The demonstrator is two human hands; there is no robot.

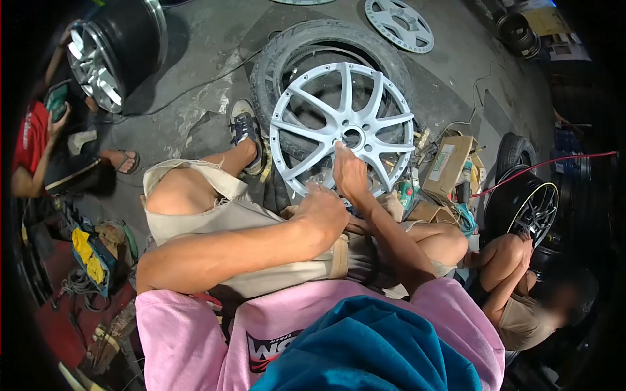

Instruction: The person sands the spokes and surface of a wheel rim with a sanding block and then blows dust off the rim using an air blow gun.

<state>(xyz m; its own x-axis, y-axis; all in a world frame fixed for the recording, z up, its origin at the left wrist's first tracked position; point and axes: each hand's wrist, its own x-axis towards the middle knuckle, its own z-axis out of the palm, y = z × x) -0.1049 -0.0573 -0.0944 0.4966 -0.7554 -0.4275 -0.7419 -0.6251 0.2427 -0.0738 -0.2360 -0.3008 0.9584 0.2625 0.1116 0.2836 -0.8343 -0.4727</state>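
As a round wheel face (347, 105) points upward beneath an outstretched right hand (351, 173), fingertips (339, 148) at its hub (356, 126), the left hand (321, 216) curls alongside, both grasps unclear.

Floor (208, 36): dark grey, pale scuffed patches (193, 133) | Light: brighter mid-floor, deep shadow along right edge

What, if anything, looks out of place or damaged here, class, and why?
The floor left of the tyre looks worn: ragged pale patches break its grey. The box right of the wheel sits askew amid clutter. The wheel, lying on the tyre, shows no clear damage.
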